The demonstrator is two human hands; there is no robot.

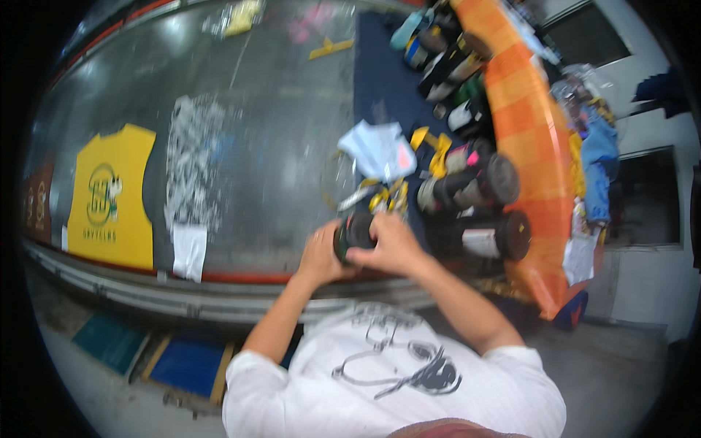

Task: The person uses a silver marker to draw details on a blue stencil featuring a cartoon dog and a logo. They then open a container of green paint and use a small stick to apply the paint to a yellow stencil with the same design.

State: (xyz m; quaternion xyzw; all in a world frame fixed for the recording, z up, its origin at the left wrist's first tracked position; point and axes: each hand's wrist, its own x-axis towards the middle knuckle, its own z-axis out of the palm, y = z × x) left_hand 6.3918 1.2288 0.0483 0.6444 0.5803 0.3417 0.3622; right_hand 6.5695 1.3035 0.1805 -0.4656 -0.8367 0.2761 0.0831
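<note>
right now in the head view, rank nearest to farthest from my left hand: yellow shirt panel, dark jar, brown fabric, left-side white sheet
1. dark jar, held between left hand and right hand
2. white sheet, left of both
3. yellow shirt panel, farther left
4. brown fabric, far left

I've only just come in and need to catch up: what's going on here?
Someone in a white printed shirt is gripping a dark container at the near side of a long table, the left hand on one side of it and the right hand on the other. A yellow garment piece lies flat at the table's left, and more dark containers crowd the right, beside an orange checked cover.
</note>
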